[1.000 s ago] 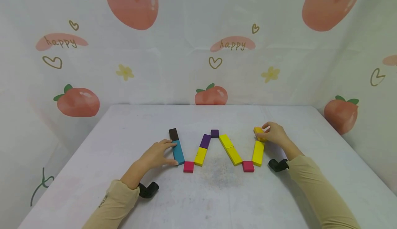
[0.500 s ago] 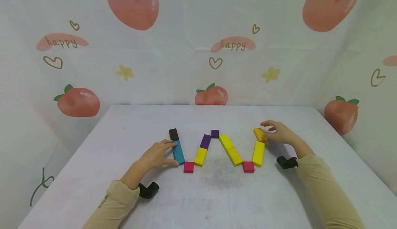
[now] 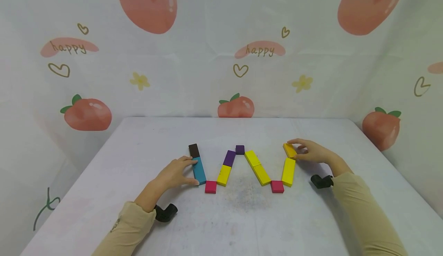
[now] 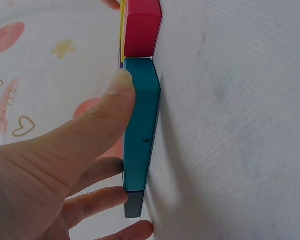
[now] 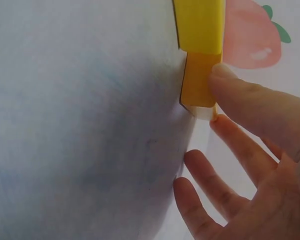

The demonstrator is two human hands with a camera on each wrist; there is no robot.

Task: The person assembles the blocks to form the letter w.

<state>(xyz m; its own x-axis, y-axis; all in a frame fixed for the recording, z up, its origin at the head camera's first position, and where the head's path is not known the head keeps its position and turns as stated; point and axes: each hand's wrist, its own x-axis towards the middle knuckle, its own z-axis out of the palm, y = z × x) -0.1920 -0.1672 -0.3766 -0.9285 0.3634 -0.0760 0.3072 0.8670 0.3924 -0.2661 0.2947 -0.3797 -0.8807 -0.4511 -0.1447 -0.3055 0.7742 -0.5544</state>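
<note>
Flat on the white table (image 3: 138, 194): a zigzag of coloured wooden blocks, shaped like a W. From the person's left: dark brown rectangular block (image 3: 194, 150), teal rectangular wooden block (image 3: 199, 170), pink square block (image 3: 210, 186), yellow and purple bars rising to a small purple square (image 3: 240, 149), 2 yellow bars running down to a second pink square (image 3: 277, 186), then a long yellow rectangular block (image 3: 288, 171) topped by the small orange wooden block (image 3: 289, 150).

Left hand (image 3: 174, 174) laid against the teal block's outer side, fingers nearly straight, thumb tip (image 4: 122, 82) pressing near its lower end, nothing gripped; same pose as 1 s ago.

Right hand (image 3: 313, 152) lightly pinching the orange block: thumb on its near edge, index fingertip (image 5: 225, 75) against the far end, other fingers spread and relaxed. 1 s ago lifted and clasped above the yellow bar; 0.5 s ago tilted with the hand opening; now lying flat, end to end with the yellow bar and touching it, slightly angled. Judged from this: last stroke of the W set down, only fine alignment remaining
</note>
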